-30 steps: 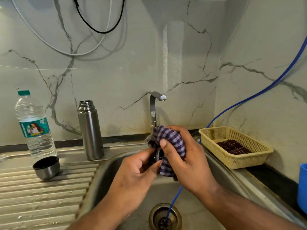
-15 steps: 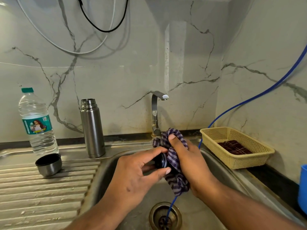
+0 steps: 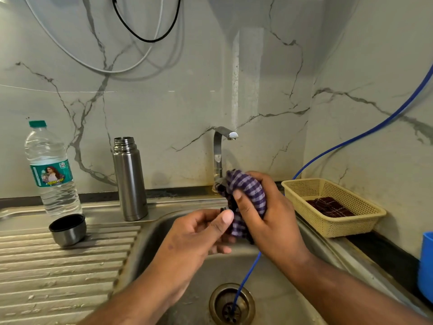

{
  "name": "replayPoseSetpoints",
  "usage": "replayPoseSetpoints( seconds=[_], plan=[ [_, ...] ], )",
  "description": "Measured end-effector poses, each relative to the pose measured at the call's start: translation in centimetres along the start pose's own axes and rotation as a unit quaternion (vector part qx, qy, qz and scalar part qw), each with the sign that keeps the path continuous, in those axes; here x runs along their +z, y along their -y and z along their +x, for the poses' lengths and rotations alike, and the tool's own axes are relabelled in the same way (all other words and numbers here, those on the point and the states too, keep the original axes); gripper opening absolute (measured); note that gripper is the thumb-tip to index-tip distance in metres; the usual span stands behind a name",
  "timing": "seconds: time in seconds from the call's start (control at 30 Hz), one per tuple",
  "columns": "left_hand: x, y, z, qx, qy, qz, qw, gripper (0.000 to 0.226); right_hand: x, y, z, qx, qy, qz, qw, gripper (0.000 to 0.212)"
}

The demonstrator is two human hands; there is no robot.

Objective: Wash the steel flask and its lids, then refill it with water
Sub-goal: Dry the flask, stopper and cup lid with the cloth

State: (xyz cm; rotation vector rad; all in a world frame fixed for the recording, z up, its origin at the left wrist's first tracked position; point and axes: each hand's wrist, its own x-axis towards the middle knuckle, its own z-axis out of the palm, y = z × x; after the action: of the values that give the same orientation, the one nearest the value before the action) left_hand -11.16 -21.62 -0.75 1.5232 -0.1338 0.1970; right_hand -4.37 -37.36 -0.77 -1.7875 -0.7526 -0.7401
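Over the sink (image 3: pixel 150 254), gripping a bunched purple checked cloth (image 3: pixel 248 188) in the right hand (image 3: pixel 269 221) and pinching a small black lid (image 3: pixel 223 209), mostly hidden, with the left hand (image 3: pixel 194 238).

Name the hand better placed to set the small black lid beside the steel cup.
Left: the left hand pinches the lid, nearer the cup; the right hand grips the checked cloth.

The right hand (image 3: pixel 264 214) has bunched the purple checked cloth (image 3: pixel 248 191) back over the small black round lid (image 3: pixel 224 209). Only its edge now shows above the left hand (image 3: pixel 199 235) thumb.
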Motion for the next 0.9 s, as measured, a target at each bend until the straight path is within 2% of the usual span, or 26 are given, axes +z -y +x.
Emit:
replayPoseSetpoints(
  seconds=[0.1, 0.17, 0.23, 0.27, 0.33, 0.37, 0.4, 0.47, 0.53, 0.6, 0.63, 0.7, 0.77, 0.83, 0.9],
  plan=[
    [-0.2, 0.1, 0.2, -0.043, 0.000, -0.076, 0.996, 0.031, -0.3, -0.6, -0.1, -0.082, 0.053, -0.069, 0.993, 0.045],
    [-0.3, 0.3, 0.2, -0.013, -0.001, -0.050, 0.999, 0.032, -0.2, -0.7, -0.3, -0.082, 0.071, -0.055, 0.993, 0.044],
    [-0.3, 0.3, 0.0, 0.075, 0.000, 0.076, 0.994, 0.037, 0.2, -0.5, -0.4, -0.015, 0.050, 0.024, 0.998, 0.035],
    [-0.4, 0.2, -0.1, 0.129, -0.007, 0.154, 0.980, 0.039, 0.4, -0.2, -0.4, 0.045, 0.040, 0.085, 0.995, 0.032],
    [-1.0, 0.1, 0.1, 0.234, -0.001, 0.295, 0.926, 0.041, 0.8, 0.0, -0.3, 0.187, 0.053, 0.243, 0.950, 0.032],
    [-1.4, 0.2, 0.3, 0.265, 0.008, 0.341, 0.902, 0.040, 1.0, 0.0, -0.3, 0.246, 0.064, 0.303, 0.918, 0.032],
    [-1.7, 0.2, 0.4, 0.276, 0.015, 0.362, 0.890, 0.039, 1.2, 0.2, -0.2, 0.275, 0.067, 0.329, 0.901, 0.031],
    [-2.0, 0.2, 0.5, 0.262, 0.014, 0.350, 0.899, 0.040, 1.4, 0.0, -0.3, 0.266, 0.053, 0.295, 0.916, 0.032],
    [-1.8, -0.1, 0.3, 0.214, -0.024, 0.288, 0.933, 0.040, 1.4, -0.1, -0.4, 0.224, 0.033, 0.219, 0.949, 0.033],
    [-1.6, -0.3, 0.2, 0.142, -0.081, 0.239, 0.957, 0.042, 1.1, -0.1, -0.3, 0.174, 0.016, 0.166, 0.971, 0.033],
    [-1.5, -0.5, 0.2, 0.086, -0.085, 0.200, 0.972, 0.050, 0.9, -0.1, -0.4, 0.149, 0.011, 0.142, 0.979, 0.033],
    [-1.3, -0.6, 0.2, -0.049, -0.021, 0.082, 0.995, 0.066, 0.8, 0.0, -0.6, 0.079, 0.010, 0.086, 0.993, 0.032],
    [-0.7, -0.8, -0.1, -0.132, 0.040, -0.008, 0.990, 0.066, 0.7, 0.0, -0.7, 0.000, 0.041, 0.016, 0.999, 0.034],
    [-0.2, -0.6, -0.1, -0.131, 0.051, -0.047, 0.989, 0.055, 0.5, -0.4, -0.6, -0.055, 0.075, -0.035, 0.995, 0.040],
    [-0.2, -0.5, 0.1, -0.061, 0.043, -0.003, 0.997, 0.043, 0.2, -0.4, -0.4, -0.054, 0.069, -0.024, 0.996, 0.039]
  ],
)
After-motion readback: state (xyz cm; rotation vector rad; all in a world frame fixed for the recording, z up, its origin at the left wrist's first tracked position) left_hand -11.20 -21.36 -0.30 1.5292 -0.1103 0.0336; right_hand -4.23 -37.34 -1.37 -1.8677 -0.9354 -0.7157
